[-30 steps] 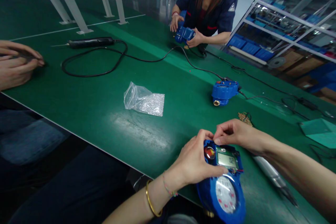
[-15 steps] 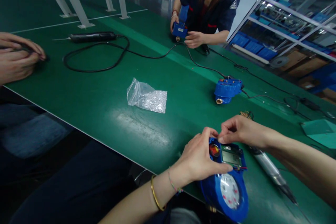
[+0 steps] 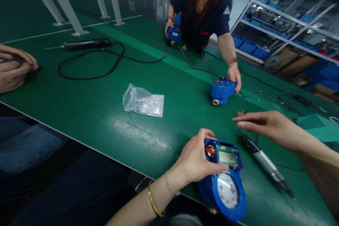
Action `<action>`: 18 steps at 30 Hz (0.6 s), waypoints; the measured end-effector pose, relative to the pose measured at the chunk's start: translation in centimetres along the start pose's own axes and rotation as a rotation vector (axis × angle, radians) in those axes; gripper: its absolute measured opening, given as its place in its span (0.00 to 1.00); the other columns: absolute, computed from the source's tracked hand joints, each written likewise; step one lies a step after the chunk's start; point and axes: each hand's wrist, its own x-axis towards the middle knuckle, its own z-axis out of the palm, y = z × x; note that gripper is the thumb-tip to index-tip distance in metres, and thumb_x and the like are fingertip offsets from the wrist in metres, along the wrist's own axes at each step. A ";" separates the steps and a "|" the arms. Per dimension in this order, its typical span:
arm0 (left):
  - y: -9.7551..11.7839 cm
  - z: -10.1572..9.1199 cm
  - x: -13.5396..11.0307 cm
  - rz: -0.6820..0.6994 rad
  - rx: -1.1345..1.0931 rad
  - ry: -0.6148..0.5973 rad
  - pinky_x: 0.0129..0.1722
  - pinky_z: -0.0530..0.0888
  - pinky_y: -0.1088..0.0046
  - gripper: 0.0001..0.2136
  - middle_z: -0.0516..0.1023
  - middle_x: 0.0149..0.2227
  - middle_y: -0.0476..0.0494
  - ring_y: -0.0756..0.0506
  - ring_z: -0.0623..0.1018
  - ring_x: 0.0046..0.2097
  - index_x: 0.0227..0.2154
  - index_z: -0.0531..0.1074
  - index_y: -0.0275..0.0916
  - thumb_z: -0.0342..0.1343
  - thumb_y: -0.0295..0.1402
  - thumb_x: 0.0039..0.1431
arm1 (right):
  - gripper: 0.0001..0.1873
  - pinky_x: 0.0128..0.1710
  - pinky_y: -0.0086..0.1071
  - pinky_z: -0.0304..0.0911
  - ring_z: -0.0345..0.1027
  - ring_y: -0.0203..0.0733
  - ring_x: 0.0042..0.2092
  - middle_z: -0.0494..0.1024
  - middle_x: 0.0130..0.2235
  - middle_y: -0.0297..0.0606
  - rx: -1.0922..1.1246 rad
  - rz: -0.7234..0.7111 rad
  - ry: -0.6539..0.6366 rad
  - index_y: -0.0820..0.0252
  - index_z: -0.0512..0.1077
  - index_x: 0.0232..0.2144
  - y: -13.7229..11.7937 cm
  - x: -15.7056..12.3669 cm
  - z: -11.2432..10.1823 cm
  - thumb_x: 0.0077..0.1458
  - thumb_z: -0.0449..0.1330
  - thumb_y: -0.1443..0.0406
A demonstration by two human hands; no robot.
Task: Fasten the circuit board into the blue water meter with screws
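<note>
My left hand (image 3: 197,157) is wrapped round the upper part of a blue water meter (image 3: 209,192) at the table's near edge. Its thumb lies across the meter's front, between the small display (image 3: 227,156) and the round white dial (image 3: 227,190). The electronics compartment around the display is uncovered. To the right, my right hand (image 3: 270,125) is raised off the meter, thumb and forefinger stretched out and slightly apart, nothing visible between them. Just beyond those fingertips lies a small pile of brass-coloured screws (image 3: 241,113). An electric screwdriver (image 3: 267,164) rests below that hand.
A co-worker's hand (image 3: 234,76) touches a second blue meter (image 3: 222,91); their other hand holds a third (image 3: 174,35). A clear bag of silvery pieces (image 3: 150,104) lies mid-table. Another black screwdriver (image 3: 87,44) trails a looped cable. Another person's hands (image 3: 14,67) are at left.
My right hand has left the meter's top edge and moved right, towards the screw pile. My left hand keeps its hold. The co-worker's arm has reached out to the second meter.
</note>
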 end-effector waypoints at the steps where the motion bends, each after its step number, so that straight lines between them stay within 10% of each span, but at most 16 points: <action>1: 0.0 -0.1 0.0 -0.009 -0.005 -0.001 0.58 0.71 0.51 0.35 0.79 0.53 0.41 0.34 0.78 0.55 0.51 0.67 0.43 0.77 0.39 0.41 | 0.30 0.54 0.50 0.67 0.76 0.63 0.51 0.84 0.48 0.46 -0.066 0.073 0.050 0.57 0.85 0.42 1.8 -0.7 -0.7 0.51 0.65 0.41; 7: -0.2 -0.3 0.2 -0.024 -0.017 -0.004 0.61 0.69 0.53 0.34 0.79 0.53 0.42 0.37 0.78 0.54 0.52 0.66 0.42 0.75 0.36 0.42 | 0.29 0.51 0.50 0.68 0.76 0.68 0.54 0.80 0.51 0.63 -0.528 0.501 -0.102 0.70 0.72 0.59 13.1 -5.0 3.0 0.55 0.63 0.67; 11: -0.4 -0.3 0.2 -0.018 -0.026 -0.005 0.59 0.70 0.54 0.35 0.78 0.54 0.42 0.38 0.78 0.53 0.53 0.65 0.42 0.75 0.36 0.41 | 0.28 0.52 0.49 0.68 0.75 0.66 0.52 0.78 0.52 0.66 -0.428 0.393 0.051 0.69 0.68 0.53 17.3 -6.3 7.4 0.48 0.56 0.64; 18: -0.4 -0.3 0.2 0.001 -0.029 0.004 0.55 0.73 0.58 0.36 0.79 0.53 0.43 0.39 0.79 0.51 0.53 0.66 0.42 0.76 0.38 0.40 | 0.27 0.35 0.52 0.65 0.70 0.59 0.32 0.76 0.30 0.42 0.162 0.357 0.419 0.49 0.67 0.42 11.9 -8.9 4.8 0.45 0.64 0.43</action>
